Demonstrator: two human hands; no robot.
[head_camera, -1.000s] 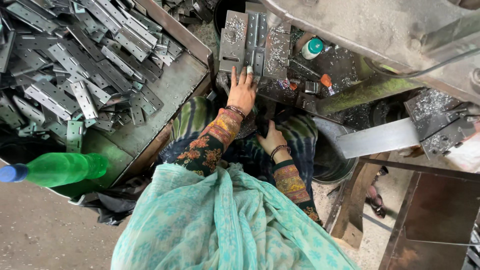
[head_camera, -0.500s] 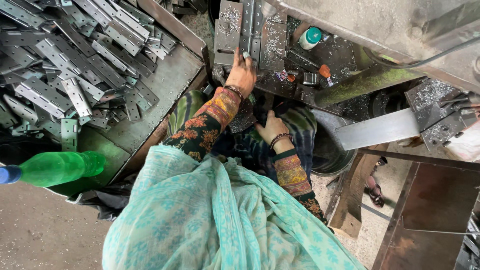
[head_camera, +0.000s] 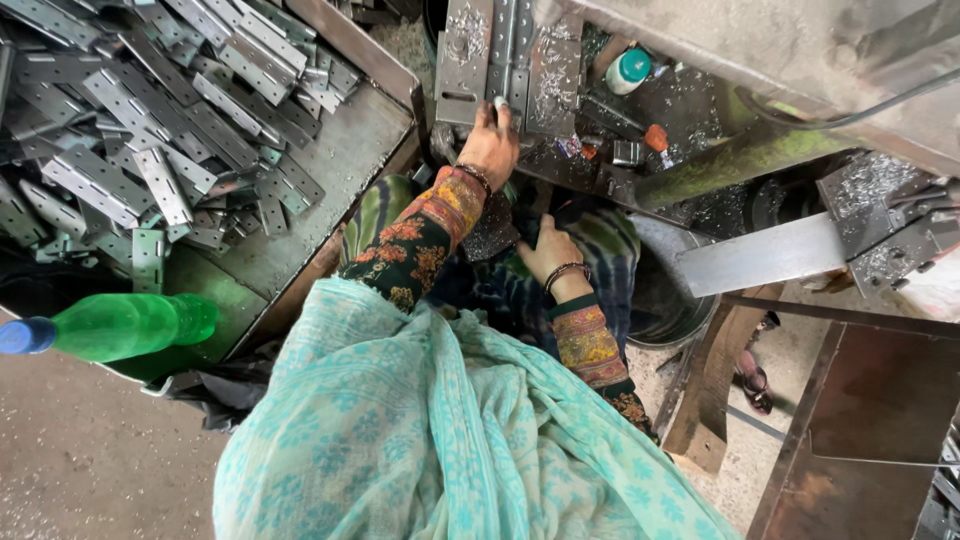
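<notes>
We are pressing our left hand (head_camera: 490, 150) flat on the metal plate (head_camera: 500, 60), fingers clear; our right hand (head_camera: 548, 255) below it is resting, holding nothing.

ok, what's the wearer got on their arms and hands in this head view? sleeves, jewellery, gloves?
Both hands are bare, no gloves. The left hand and the right hand each have a thin dark bangle at the wrist. Both sleeves are dark fabric with a dense red, orange and yellow floral print and patterned cuffs. A pale turquoise shawl with a faint flower print drapes over the upper arms.

Left hand (head_camera: 490, 147) outstretched, right hand (head_camera: 548, 252) near lap.
</notes>
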